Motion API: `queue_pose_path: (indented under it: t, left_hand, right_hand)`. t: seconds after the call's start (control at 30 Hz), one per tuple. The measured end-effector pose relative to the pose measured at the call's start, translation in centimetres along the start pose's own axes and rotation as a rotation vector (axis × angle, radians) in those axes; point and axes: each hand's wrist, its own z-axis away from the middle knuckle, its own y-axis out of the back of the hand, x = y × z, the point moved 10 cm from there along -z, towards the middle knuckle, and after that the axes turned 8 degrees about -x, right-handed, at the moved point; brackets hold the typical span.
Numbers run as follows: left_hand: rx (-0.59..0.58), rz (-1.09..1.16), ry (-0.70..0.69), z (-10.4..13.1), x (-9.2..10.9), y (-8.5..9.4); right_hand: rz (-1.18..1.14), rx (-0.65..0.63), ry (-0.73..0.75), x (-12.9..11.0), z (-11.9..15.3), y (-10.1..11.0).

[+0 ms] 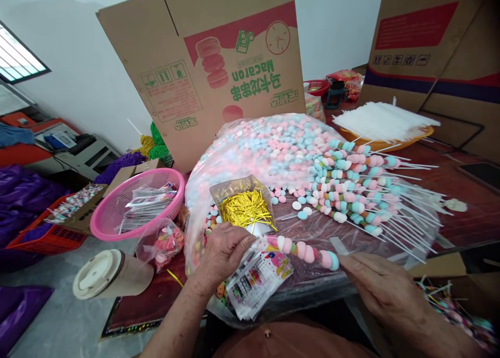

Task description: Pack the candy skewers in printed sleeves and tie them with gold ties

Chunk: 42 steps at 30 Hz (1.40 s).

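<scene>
Purple plastic sheeting (pixel 23 191) lies on the floor at far left, beside a red crate (pixel 47 235). On the near table edge a lidded paper cup (pixel 111 275) lies on its side, with a pink round plastic basket (pixel 117 207) of printed wrappers behind it. Now the left hand (pixel 224 251) — fingers pinched on the mouth of a printed clear plastic sleeve (pixel 260 277), holding it open. Just behind it sits a packet of gold twist ties (pixel 246 207). A pastel marshmallow skewer (pixel 307 251) is part-way into that sleeve, its blue end sticking out toward the right hand (pixel 385 290), whose fingers close on the stick end, though the grip itself is hard to make out. By my reading this is the bagging step; the next move would call for pushing the skewer fully in, then a twist tie. Farther right, a pile of finished marshmallow skewers (pixel 359 191) rests on clear film over a dark red table (pixel 469 212) — bare white sticks (pixel 380 121) in an orange tray, brown cardboard boxes (pixel 211 61) against a white wall.
</scene>
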Motion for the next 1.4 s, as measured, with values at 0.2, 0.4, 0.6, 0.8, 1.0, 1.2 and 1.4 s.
queue_pose_path:
  t: [0.2,0.4,0.6,0.8,1.0,1.2,1.4]
  left_hand:
    - [0.010,0.027,0.056,0.3,-0.9,-0.6]
    - [-0.026,0.062,0.096,0.2,-1.3,-0.5]
    - [-0.155,-0.112,-0.002,-0.4,-0.1,-1.1]
    - [-0.296,-0.181,-0.047,-2.0,2.0,-1.4]
    - [0.498,0.388,0.281,0.6,-2.8,4.3]
    - [0.605,1.311,0.542,1.4,-5.0,-2.8]
    - [0.527,1.774,0.616,0.0,-2.5,-8.2]
  right_hand:
    - [-0.041,0.009,0.002,0.0,0.3,-0.2]
    - [-0.020,0.040,0.021,-0.1,0.4,0.3]
    - [0.051,0.060,0.042,-0.3,0.3,0.6]
    - [-0.184,-0.064,-0.023,-0.9,-0.5,-2.1]
    - [-0.565,-0.042,-0.305,0.5,-1.1,-4.9]
    - [-0.772,-0.150,-0.313,-3.0,-3.1,-7.5]
    - [-0.867,-0.106,-0.412,-4.0,-5.2,-8.9]
